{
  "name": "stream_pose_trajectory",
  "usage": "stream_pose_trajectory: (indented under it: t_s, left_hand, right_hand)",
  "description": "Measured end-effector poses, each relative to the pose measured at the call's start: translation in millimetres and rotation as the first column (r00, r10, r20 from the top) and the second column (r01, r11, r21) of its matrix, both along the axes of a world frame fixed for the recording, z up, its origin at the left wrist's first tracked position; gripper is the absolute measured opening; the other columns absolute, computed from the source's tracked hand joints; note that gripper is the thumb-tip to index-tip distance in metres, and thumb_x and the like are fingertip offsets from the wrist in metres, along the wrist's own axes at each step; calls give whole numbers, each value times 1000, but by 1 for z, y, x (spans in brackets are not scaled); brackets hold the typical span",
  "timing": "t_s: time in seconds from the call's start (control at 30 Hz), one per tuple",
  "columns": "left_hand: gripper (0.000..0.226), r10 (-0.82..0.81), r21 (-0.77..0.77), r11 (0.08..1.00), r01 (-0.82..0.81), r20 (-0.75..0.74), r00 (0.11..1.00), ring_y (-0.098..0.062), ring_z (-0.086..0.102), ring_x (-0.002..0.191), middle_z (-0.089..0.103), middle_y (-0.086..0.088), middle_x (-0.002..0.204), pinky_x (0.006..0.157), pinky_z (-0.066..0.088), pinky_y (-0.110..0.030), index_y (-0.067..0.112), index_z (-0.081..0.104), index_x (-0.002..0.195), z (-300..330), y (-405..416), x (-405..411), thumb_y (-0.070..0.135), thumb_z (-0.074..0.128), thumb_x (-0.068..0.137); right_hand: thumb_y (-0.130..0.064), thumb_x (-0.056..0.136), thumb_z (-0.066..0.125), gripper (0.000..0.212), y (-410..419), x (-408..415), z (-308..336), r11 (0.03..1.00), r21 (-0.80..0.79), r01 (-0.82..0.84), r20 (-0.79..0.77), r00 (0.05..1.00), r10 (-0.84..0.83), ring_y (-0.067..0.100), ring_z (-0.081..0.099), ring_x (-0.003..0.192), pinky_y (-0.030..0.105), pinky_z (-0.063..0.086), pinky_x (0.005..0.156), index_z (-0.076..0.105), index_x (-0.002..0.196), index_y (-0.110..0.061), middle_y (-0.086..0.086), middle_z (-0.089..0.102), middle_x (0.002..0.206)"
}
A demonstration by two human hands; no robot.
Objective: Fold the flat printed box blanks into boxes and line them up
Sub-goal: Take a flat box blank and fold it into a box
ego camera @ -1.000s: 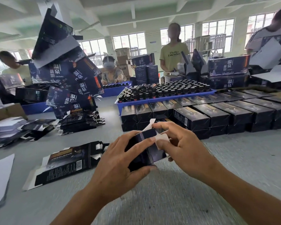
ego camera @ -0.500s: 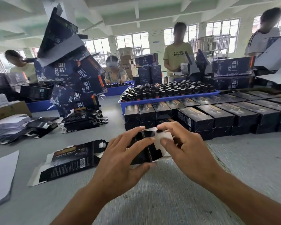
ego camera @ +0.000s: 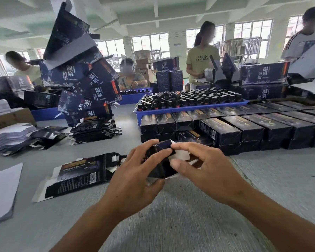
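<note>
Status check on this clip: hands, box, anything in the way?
Left hand and right hand both grip the half-folded box, end flaps not yet closed. Flat blanks lie left. Nothing blocking.

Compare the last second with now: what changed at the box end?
The white end flap, sticking up a second ago, now lies folded down under the right hand's fingers. The left hand kept gripping the box. The flat blank and box rows stayed put.

The bench point(ego camera: 262, 188) is grey and matt, faintly textured. The folded boxes point(ego camera: 253, 128) and flat blanks point(ego camera: 76, 176) are glossy dark printed card, white inside. The far tray point(ego camera: 189, 108) is blue plastic.
</note>
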State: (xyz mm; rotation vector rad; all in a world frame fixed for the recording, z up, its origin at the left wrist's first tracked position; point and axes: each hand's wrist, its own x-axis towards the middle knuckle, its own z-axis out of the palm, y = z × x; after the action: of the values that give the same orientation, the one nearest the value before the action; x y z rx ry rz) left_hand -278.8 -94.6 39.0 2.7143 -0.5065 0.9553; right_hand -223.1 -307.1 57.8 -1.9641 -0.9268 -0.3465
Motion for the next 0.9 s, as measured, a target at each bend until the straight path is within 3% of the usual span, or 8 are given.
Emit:
stream_pose_trajectory:
  t_s: [0.07,0.13,0.23,0.27,0.5,0.7,0.77,0.9]
  left_hand:
    - [70,5,-36,999,-4,10,1000,-25,46,134,36,0,155,97,49,-39,36,44,145,0,3,1,34,76,83]
    - [73,14,-61,998,-13,15,1000,-24,46,135,36,-1,155,100,46,-37,34,45,144,0,5,1,30,81,80]
    - [68,11,-59,998,-9,30,999,-23,46,133,37,-1,154,100,43,-34,34,46,143,1,2,-1,35,74,81]
    - [65,11,-54,998,-9,31,999,-23,47,133,38,-1,153,99,44,-35,35,46,143,2,1,-1,39,69,83]
    - [58,26,-13,1000,-26,33,999,-27,49,132,38,-2,153,94,49,-38,38,46,142,3,-3,-5,47,55,85]
    - [52,42,62,997,-45,46,998,-29,53,128,38,-5,153,83,60,-45,39,49,139,4,-5,-5,48,53,87]
    - [51,45,76,996,-50,57,997,-30,54,127,39,-6,153,82,61,-46,39,50,138,4,-6,-4,48,53,87]
    - [50,51,64,996,-56,74,996,-30,54,127,39,-7,154,85,59,-44,40,50,137,3,-7,-4,47,57,88]
  right_hand:
    - [-65,78,66,71,-2,0,1,996,-67,-54,-23,998,53,-17,48,120,3,44,83,48,143,-43,-34,52,132]
    - [-57,74,69,79,-2,-1,2,989,-116,-88,-30,996,85,-17,47,120,2,43,84,41,146,-45,-35,50,134]
    - [-21,85,74,58,0,-2,0,998,-14,-62,-13,998,62,-11,60,102,2,45,79,55,137,-38,-33,63,110]
    - [-17,88,73,53,2,-2,-1,999,16,-37,7,999,37,-10,62,98,1,44,77,58,133,-38,-33,64,104]
    - [-18,85,77,39,6,-4,-7,995,83,56,123,990,-66,-11,63,94,1,43,77,68,120,-33,-33,64,101]
    - [-19,85,77,56,8,-8,-10,991,111,72,136,987,-87,-14,59,99,0,42,75,53,130,-42,-39,59,99]
    - [-23,84,77,54,9,-8,-9,988,133,76,87,992,-88,-12,62,97,3,45,76,47,121,-48,-40,61,99]
    - [-18,85,77,38,8,-6,-11,990,121,74,112,990,-88,-9,63,96,7,48,75,55,107,-39,-30,67,95]
